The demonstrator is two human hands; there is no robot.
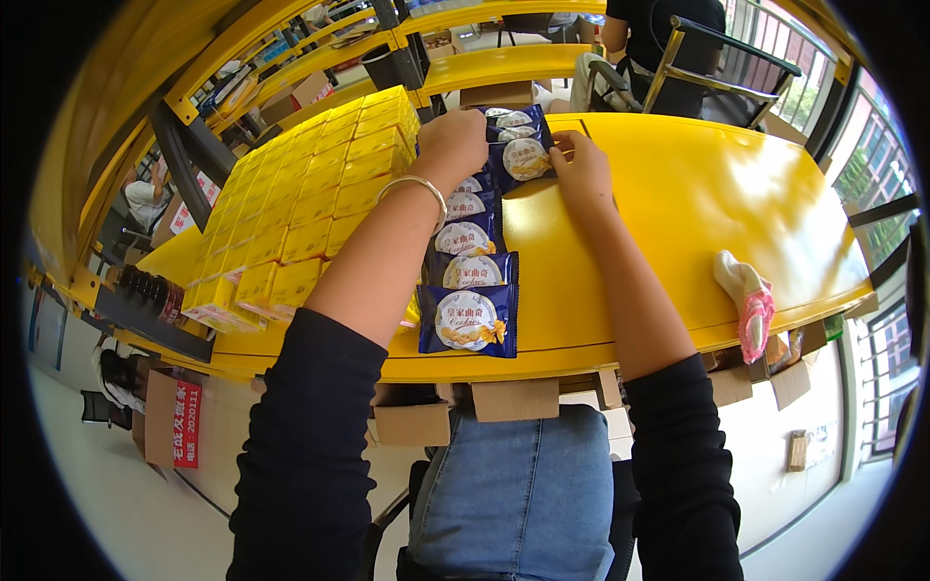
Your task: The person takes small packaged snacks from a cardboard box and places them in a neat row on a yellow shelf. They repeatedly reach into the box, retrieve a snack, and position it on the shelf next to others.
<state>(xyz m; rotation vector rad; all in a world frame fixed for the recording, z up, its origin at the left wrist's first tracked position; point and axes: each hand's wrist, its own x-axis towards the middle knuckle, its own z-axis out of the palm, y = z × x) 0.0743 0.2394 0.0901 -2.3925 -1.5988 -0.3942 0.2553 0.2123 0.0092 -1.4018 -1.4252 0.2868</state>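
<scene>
Blue cookie packets point(468, 319) with white round emblems lie overlapped in a row running away from me on the yellow table point(556, 290). At the row's far end, more packets point(517, 118) lie to the right, one of them, a blue packet point(526, 158), in front. My left hand point(454, 149), with a bangle at the wrist, is bent over the far packets, its fingertips mostly hidden. My right hand point(583, 173) touches the right edge of the front packet with thumb and fingers. Whether either hand grips a packet is unclear. Left of the row stands a block of yellow boxes point(312, 196).
A white and pink cloth item point(747, 301) rests near the table's right front edge. Open cardboard boxes point(516, 401) sit below the front edge. A dark bottle point(152, 290) lies left of the boxes. Beyond are yellow shelves point(501, 65) and a seated person point(665, 43).
</scene>
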